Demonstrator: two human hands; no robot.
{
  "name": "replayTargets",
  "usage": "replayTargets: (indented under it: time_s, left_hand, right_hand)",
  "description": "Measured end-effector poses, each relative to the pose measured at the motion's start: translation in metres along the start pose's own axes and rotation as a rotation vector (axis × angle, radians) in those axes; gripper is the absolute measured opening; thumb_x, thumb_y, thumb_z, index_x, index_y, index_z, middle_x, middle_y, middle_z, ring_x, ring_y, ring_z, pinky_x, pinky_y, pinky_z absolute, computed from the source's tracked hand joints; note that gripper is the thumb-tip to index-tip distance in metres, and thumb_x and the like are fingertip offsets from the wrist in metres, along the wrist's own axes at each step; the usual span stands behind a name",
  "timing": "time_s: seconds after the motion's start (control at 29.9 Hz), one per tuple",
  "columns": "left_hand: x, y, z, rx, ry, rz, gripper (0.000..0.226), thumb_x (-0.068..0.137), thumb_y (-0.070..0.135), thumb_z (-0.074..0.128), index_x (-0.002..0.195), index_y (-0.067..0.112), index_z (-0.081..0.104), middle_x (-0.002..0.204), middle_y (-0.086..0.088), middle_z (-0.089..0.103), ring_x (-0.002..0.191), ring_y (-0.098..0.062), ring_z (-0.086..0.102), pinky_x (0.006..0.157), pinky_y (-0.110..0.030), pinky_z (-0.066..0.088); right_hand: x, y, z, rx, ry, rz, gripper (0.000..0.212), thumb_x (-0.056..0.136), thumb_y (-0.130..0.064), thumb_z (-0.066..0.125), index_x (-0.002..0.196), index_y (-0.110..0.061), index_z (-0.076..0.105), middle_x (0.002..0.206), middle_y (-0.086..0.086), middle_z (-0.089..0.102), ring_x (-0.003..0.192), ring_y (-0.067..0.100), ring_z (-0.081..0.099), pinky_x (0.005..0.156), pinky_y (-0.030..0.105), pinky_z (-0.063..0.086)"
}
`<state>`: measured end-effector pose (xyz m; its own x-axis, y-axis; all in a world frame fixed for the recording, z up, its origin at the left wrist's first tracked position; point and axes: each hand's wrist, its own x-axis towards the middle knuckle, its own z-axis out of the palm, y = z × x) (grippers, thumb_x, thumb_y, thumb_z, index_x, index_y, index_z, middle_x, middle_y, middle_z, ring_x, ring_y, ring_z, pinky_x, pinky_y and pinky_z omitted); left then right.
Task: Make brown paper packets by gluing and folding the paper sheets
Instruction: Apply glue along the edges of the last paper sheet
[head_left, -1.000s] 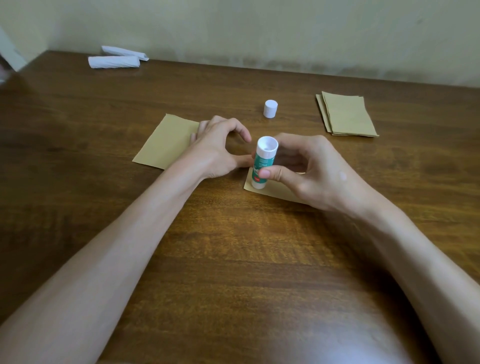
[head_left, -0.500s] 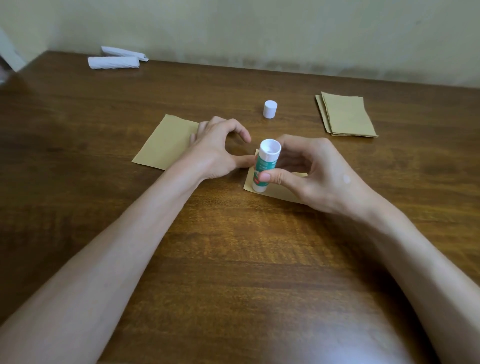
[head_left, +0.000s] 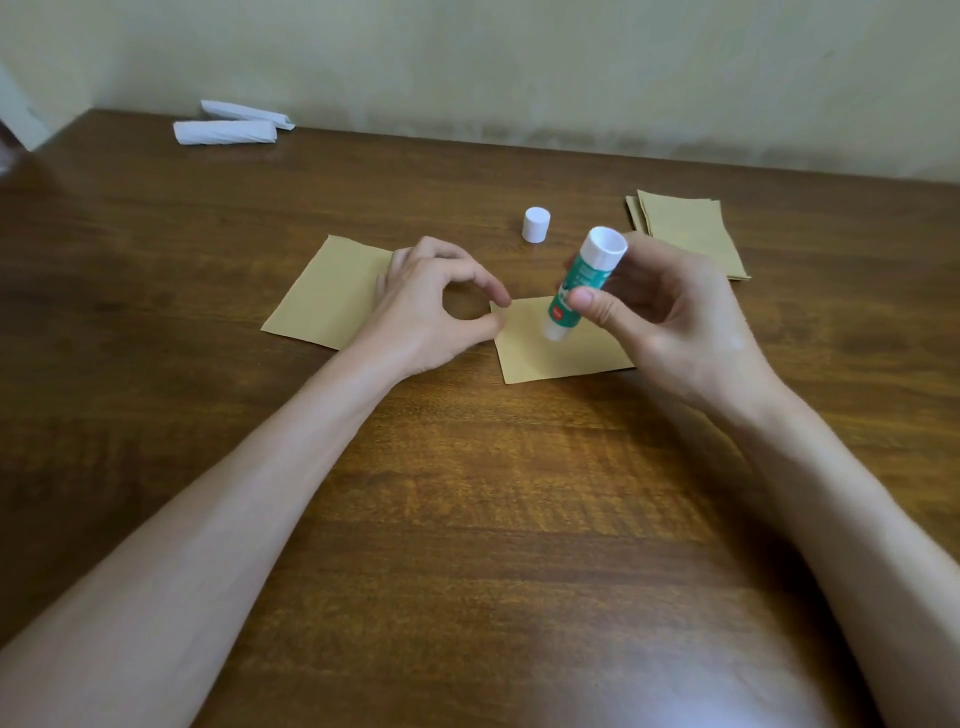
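Note:
My right hand (head_left: 675, 322) grips an uncapped green and white glue stick (head_left: 582, 283), tilted and lifted just above a small brown paper piece (head_left: 550, 353) lying flat on the table. My left hand (head_left: 431, 312) rests on a larger brown sheet (head_left: 327, 296). Its fingers are arched, and the thumb and index fingertips touch the small piece's left edge. The hand covers the larger sheet's right part. The white glue cap (head_left: 535, 224) stands behind the two hands.
A stack of brown paper pieces (head_left: 685, 234) lies at the right, partly behind my right hand. Two white paper rolls (head_left: 228, 130) lie at the far left by the wall. The wooden table (head_left: 467, 519) stretches toward me between my forearms.
My right hand has lifted the glue stick off the small piece and carried it right and up, uncovering most of that piece. My left hand has barely moved.

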<state>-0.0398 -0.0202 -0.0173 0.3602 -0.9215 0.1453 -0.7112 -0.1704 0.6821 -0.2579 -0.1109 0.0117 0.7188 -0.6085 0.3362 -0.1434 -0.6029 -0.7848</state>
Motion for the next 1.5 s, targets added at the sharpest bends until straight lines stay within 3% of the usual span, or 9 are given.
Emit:
replayTargets:
  time_s: [0.27,0.37,0.47,0.8,0.94,1.04,1.17,1.34,1.5]
  left_hand:
    - [0.001,-0.001,-0.003,0.084,-0.059,0.034,0.006,0.094,0.044,0.072,0.097,0.05,0.07,0.123,0.015,0.049,0.131,-0.009,0.033,0.11,-0.034,0.025]
    - [0.001,-0.002,-0.008,0.084,-0.137,0.035,0.008,0.1,0.045,0.062,0.1,0.052,0.065,0.127,0.016,0.046,0.126,-0.001,0.028,0.107,-0.031,0.02]
    - [-0.001,-0.004,-0.009,0.097,-0.158,0.046,0.016,0.09,0.057,0.07,0.104,0.05,0.067,0.13,0.016,0.044,0.124,0.001,0.025,0.105,-0.031,0.018]
    - [0.001,-0.001,-0.008,0.118,-0.165,0.019,0.029,0.08,0.055,0.081,0.107,0.047,0.071,0.134,0.015,0.044,0.136,-0.007,0.03,0.105,-0.031,0.016]
    - [0.001,0.001,-0.009,0.108,-0.178,0.003,0.025,0.08,0.058,0.08,0.1,0.051,0.066,0.135,0.015,0.044,0.129,-0.002,0.027,0.106,-0.031,0.017]
    - [0.002,0.002,-0.01,0.111,-0.186,-0.006,0.027,0.079,0.059,0.08,0.103,0.049,0.069,0.136,0.015,0.043,0.13,-0.003,0.027,0.104,-0.031,0.016]
    - [0.003,0.003,-0.012,0.114,-0.201,-0.015,0.033,0.078,0.06,0.08,0.107,0.046,0.073,0.136,0.015,0.043,0.134,-0.005,0.028,0.106,-0.032,0.018]
    - [0.004,0.004,-0.013,0.12,-0.214,-0.028,0.031,0.079,0.058,0.081,0.107,0.046,0.073,0.138,0.013,0.043,0.137,-0.009,0.028,0.111,-0.038,0.021]
    - [0.004,0.003,-0.012,0.112,-0.212,-0.026,0.027,0.079,0.058,0.08,0.103,0.049,0.071,0.136,0.014,0.043,0.136,-0.008,0.028,0.107,-0.034,0.02]
  right_hand:
    - [0.006,0.009,0.027,-0.072,0.037,0.055,0.026,0.095,-0.033,0.079,0.116,-0.021,0.069,0.111,-0.01,0.076,0.103,0.004,0.074,0.094,0.031,0.062]
    - [0.007,0.01,0.031,-0.05,0.068,0.053,0.029,0.09,-0.036,0.084,0.108,-0.017,0.07,0.105,-0.007,0.078,0.097,0.007,0.077,0.089,0.033,0.063]
    - [0.009,0.011,0.031,-0.044,0.067,0.058,0.034,0.088,-0.037,0.086,0.107,-0.015,0.07,0.103,-0.005,0.079,0.095,0.008,0.077,0.088,0.035,0.064]
    - [0.009,0.006,0.017,-0.129,-0.132,0.032,0.02,0.101,-0.022,0.072,0.12,-0.016,0.072,0.118,-0.009,0.076,0.117,0.004,0.07,0.105,0.039,0.057]
    - [0.008,0.003,0.021,-0.134,-0.066,0.043,0.027,0.092,-0.036,0.082,0.112,-0.021,0.073,0.108,-0.009,0.078,0.102,0.002,0.075,0.094,0.032,0.062]
    - [0.005,0.002,0.02,-0.094,-0.031,0.048,0.031,0.086,-0.036,0.088,0.105,-0.016,0.073,0.101,-0.006,0.079,0.094,0.005,0.076,0.088,0.027,0.062]
    - [0.006,0.0,0.013,-0.098,-0.129,0.005,0.022,0.092,-0.03,0.082,0.107,-0.019,0.072,0.106,-0.008,0.078,0.104,0.002,0.074,0.094,0.026,0.06]
    - [0.005,-0.001,0.007,-0.12,-0.239,0.01,0.023,0.098,-0.017,0.074,0.119,-0.008,0.073,0.116,-0.009,0.077,0.112,-0.006,0.069,0.098,0.012,0.051]
    - [0.003,-0.003,0.01,-0.09,-0.184,0.031,0.028,0.09,-0.032,0.083,0.111,-0.017,0.073,0.107,-0.01,0.079,0.102,0.002,0.075,0.096,0.026,0.06]
